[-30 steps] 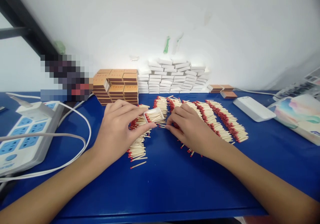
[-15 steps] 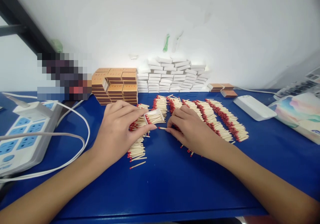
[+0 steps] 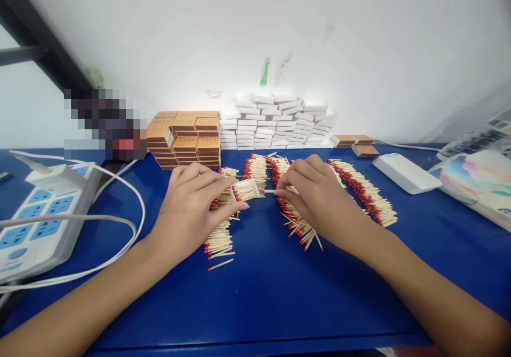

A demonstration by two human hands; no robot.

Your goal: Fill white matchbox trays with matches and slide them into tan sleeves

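Your tray, a small white open-topped one, sits at the tabletop's middle, just right of your left hand. It is packed with matches, red heads to the left and pale sticks to the right, a few jutting past its right end. Your left fingers grip its left part, forefinger at the far side and thumb at the near side. Your right hand pinches a single match between thumb and forefinger, its pale stick pointing left at the tray, just beside it (whether the head is under your fingertips, I cannot tell).

The orange boxes, stacked behind your left hand, bear reddish print on top, too small to read. The packet at far right shows pastel patches and a small blue mark, also unreadable; a label beyond it carries dark bars. The power strip on your left has faint markings beside its blue sockets. White boxes pile against the wall, and rows of red-headed matches lie around both hands.
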